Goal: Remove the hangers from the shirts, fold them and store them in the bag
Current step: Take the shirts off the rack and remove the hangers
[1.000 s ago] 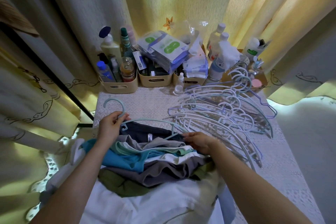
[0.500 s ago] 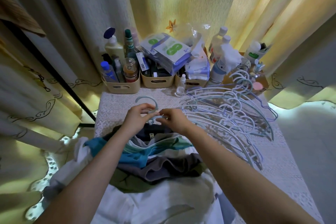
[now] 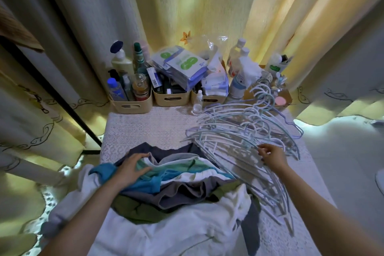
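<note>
A pile of shirts (image 3: 182, 176) in navy, grey, teal, white and olive lies at the near end of the table. The navy shirt (image 3: 166, 150) on top has no hanger in it. My left hand (image 3: 131, 169) rests flat on the left side of the pile, fingers spread over the teal and grey collars. To the right lies a heap of several pale blue and lilac hangers (image 3: 234, 137). My right hand (image 3: 272, 157) hovers just over that heap, fingers loosely curled, fingertips at one hanger arm, gripping nothing that I can see. No storage bag is in view.
The table (image 3: 145, 129) has a lace cover. Beige baskets (image 3: 133, 106) of bottles and packets line its far edge, with a small clear bottle (image 3: 197, 104) in front. White cloth (image 3: 187, 224) covers the near end. Curtains surround the table; a black rail (image 3: 62, 93) slants at left.
Both hands drew the teal hanger out of the navy shirt. My right hand carried it right onto the hanger heap. My left hand dropped back onto the shirt pile.
</note>
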